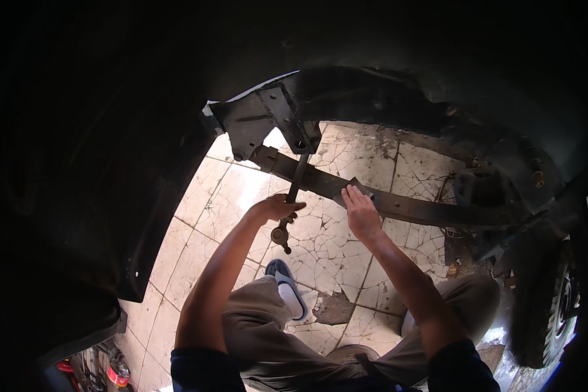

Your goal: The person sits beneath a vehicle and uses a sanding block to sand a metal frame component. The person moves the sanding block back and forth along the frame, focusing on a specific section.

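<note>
My left hand (277,208) is closed around a dark metal rod (297,179) that hangs at a slant. The rod's upper end passes by the bracket (287,114), and its lower end carries a round ball joint (279,235) with a short stud. To the right, my right hand (361,212) lies with fingers stretched out against the dark, curved leaf spring (424,209). That spring runs from beneath the bracket to the right, crossing behind the rod. Part of the left fingers is hidden behind the rod.
A dark wheel arch (372,91) curves overhead, and a dark panel (153,215) stands at the left. Cracked pale floor tiles (199,215) lie below. A wheel (562,307) sits at the far right. Tools and a red-labelled bottle (117,372) are at lower left.
</note>
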Action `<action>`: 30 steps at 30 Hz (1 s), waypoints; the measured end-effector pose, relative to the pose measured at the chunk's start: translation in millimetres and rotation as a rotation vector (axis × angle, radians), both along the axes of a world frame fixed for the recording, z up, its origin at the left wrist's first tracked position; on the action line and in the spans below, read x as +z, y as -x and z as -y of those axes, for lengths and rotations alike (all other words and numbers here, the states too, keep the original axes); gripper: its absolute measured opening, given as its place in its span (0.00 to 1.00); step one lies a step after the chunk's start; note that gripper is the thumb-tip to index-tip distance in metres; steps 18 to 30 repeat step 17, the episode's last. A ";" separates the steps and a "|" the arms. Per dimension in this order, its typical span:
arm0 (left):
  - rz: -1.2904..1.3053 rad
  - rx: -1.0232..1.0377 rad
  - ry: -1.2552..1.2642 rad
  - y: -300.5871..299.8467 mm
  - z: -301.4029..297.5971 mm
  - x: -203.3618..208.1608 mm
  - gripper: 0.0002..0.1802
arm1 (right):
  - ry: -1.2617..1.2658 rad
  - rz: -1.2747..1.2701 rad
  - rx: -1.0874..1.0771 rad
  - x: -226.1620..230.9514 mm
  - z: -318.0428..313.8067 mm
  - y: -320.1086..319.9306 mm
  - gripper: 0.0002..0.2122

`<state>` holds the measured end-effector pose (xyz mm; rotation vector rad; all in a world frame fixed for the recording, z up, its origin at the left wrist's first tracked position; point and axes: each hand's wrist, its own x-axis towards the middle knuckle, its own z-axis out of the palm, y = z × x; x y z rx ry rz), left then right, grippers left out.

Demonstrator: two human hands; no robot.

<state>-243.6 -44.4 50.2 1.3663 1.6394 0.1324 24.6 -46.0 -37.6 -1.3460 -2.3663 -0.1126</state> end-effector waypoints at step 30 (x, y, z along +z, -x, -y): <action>-0.143 0.030 0.080 51.9 -12.4 85.8 0.24 | 0.013 -0.003 -0.009 0.0 1.0 -4.3 0.24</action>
